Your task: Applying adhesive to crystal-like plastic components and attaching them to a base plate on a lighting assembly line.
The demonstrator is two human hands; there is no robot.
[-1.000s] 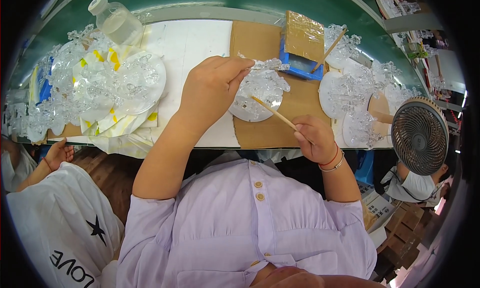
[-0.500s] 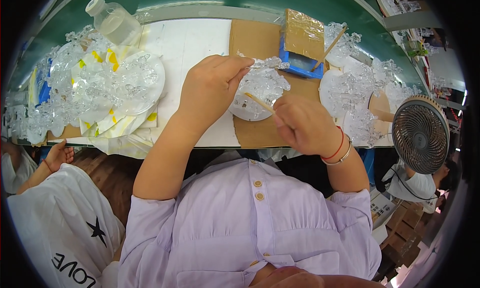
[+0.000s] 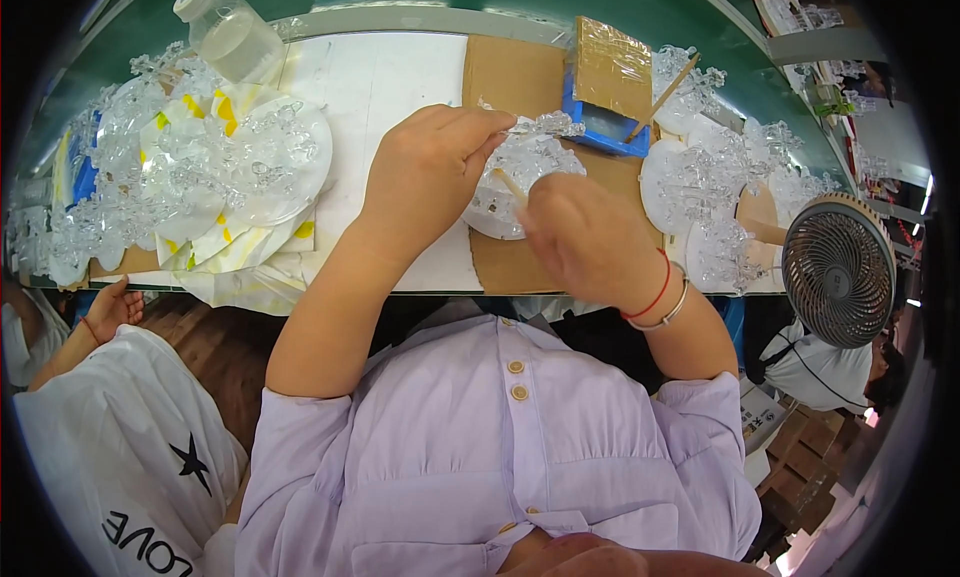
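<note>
My left hand (image 3: 432,162) pinches a small clear plastic piece (image 3: 548,126) over the far part of a round white disc. Several clear pieces crowd that disc (image 3: 497,222), which lies on brown cardboard in front of me. In my right hand (image 3: 590,232), closed and slightly blurred, is a thin wooden stick (image 3: 510,185); its tip points up and left over the disc. Just beyond stands a blue tray (image 3: 610,137), partly covered by a taped cardboard flap (image 3: 612,65). A second wooden stick (image 3: 664,99) leans out of the tray.
Discs heaped with clear pieces lie on the left (image 3: 285,162) and on the right (image 3: 690,192). A capped bottle (image 3: 232,39) stands at the back left. A round fan (image 3: 838,270) is at the right edge. Another person's hand (image 3: 112,307) hangs by the table's left front edge.
My right hand has moved a little to the left with the stick, bringing it nearer the disc's middle. My left hand stays almost in place, still pinching the clear piece.
</note>
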